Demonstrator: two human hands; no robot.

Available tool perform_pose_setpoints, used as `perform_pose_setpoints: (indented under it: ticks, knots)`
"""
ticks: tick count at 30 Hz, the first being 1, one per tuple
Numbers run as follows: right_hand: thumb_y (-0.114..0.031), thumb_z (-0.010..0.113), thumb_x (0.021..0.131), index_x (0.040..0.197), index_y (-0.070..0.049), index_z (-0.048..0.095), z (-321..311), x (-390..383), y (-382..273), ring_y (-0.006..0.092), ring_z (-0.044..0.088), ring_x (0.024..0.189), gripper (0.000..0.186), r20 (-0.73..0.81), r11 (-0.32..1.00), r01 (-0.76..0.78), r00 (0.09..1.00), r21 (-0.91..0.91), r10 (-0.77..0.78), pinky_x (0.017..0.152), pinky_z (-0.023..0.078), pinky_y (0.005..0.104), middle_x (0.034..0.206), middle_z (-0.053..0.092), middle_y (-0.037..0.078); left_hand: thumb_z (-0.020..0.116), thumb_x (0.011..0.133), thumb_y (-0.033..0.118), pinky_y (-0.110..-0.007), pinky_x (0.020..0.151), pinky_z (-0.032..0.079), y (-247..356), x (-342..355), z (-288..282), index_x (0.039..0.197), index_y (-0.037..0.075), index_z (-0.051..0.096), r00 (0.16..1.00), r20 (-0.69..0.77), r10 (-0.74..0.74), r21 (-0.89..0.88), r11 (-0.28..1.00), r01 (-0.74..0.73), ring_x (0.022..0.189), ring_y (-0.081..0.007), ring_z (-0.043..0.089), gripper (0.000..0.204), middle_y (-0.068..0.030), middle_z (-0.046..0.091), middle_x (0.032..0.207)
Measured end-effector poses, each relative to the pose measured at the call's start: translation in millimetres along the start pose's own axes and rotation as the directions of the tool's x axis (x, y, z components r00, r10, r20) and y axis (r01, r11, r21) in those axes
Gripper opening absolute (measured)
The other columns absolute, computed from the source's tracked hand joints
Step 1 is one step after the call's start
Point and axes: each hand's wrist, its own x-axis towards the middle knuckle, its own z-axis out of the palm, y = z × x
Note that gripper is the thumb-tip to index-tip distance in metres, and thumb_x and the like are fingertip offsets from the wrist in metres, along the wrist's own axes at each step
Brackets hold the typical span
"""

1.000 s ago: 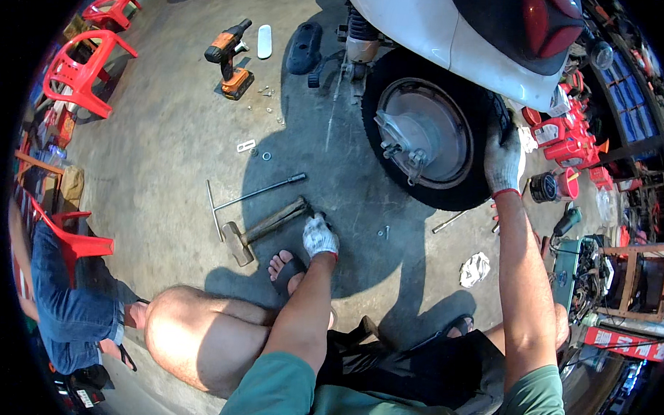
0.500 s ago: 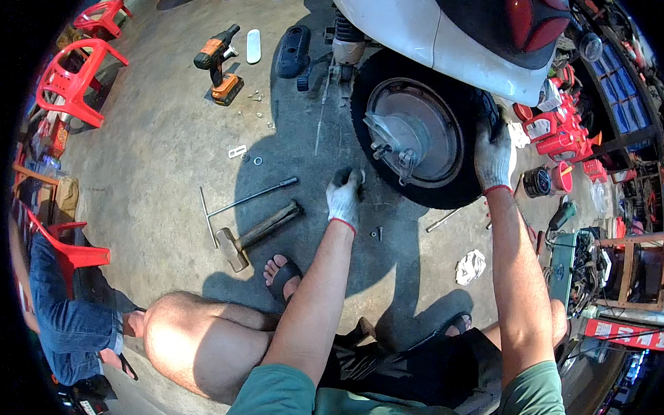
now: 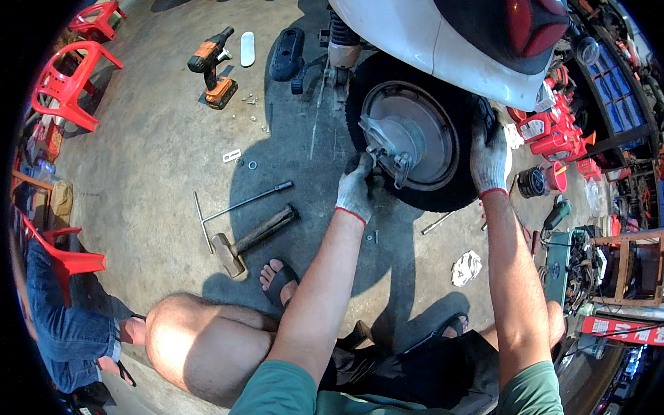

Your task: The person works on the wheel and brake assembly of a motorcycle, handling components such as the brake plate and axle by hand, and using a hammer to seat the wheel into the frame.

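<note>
A scooter wheel [image 3: 415, 133] with a black tyre leans below the white rear bodywork [image 3: 397, 23] of a scooter, its metal drum-brake side facing me. My right hand [image 3: 489, 158], in a white and grey work glove, grips the tyre's right edge; its fingers go partly out of sight behind the rubber. At the lower left edge of the same tyre, my gloved left hand [image 3: 356, 188] closes near the brake lever [image 3: 374, 152], thumb up beside it. Its other fingers are in shadow. The shock absorber [image 3: 345, 43] hangs just left of the wheel.
On the concrete lie a T-handle wrench [image 3: 241, 204], a sledgehammer [image 3: 250, 241], an orange cordless impact wrench [image 3: 214, 68], a black cover [image 3: 287, 54] and small loose hardware [image 3: 233, 156]. A crumpled white rag [image 3: 466, 268] lies to the right. Red chairs [image 3: 77, 85] and a seated person's jeans [image 3: 61, 315] are left.
My left hand has moved up and right from over the floor to the tyre's lower left edge. The right hand keeps its hold on the tyre; the wheel has barely shifted.
</note>
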Motion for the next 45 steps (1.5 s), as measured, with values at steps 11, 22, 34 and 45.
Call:
perform_pose_setpoints:
  ticks: [11,22,34,45]
  knots:
    - [-0.038,0.053,0.094,0.131,-0.003,0.054,-0.4,-2.4,0.3,0.039,0.056,0.116,0.05,-0.005,0.999,0.033,0.999,0.038,-0.033,0.097,0.045,0.0435,0.125,0.059,0.025,0.064,0.096,0.026,-0.024,0.052,0.046,-2.9,6.9,-11.2,0.096,0.013,0.064,0.996,0.049,-0.072,0.001,0.997,0.072,0.059,-0.0102,0.055,0.012,0.0017,0.06,0.074]
    - [-0.035,0.054,0.093,0.132,-0.003,0.052,2.0,-3.7,-3.4,0.0378,0.055,0.12,0.051,0.006,0.999,-0.039,0.999,-0.007,0.039,0.1,0.043,0.0426,0.129,0.057,0.024,0.062,0.097,0.026,-0.025,0.052,0.045,-0.9,16.9,-20.5,0.096,0.013,0.062,0.991,0.124,-0.058,-0.02,0.998,0.061,0.061,-0.0105,0.056,0.013,0.0025,0.059,0.075]
    - [-0.036,0.055,0.093,0.129,-0.002,0.054,2.8,-3.8,-4.6,0.0383,0.057,0.115,0.049,0.002,0.999,-0.024,1.0,0.043,0.024,0.097,0.045,0.0433,0.123,0.06,0.024,0.068,0.091,0.017,-0.027,0.061,0.046,-3.7,9.6,-8.7,0.101,0.005,0.065,0.873,-0.051,0.485,0.527,0.756,-0.389,0.07,-0.011,0.056,0.015,-0.0014,0.063,0.084]
    - [-0.036,0.057,0.092,0.128,-0.003,0.055,2.0,-3.3,0.3,0.038,0.058,0.113,0.049,-0.046,0.999,0.013,0.999,0.047,-0.011,0.096,0.046,0.0426,0.121,0.061,0.023,0.074,0.084,0.009,-0.029,0.07,0.053,-12.2,0.8,-3.6,0.107,0.001,0.066,0.834,0.003,0.551,0.746,0.554,-0.369,0.079,-0.0147,0.064,0.026,-0.0074,0.07,0.094]
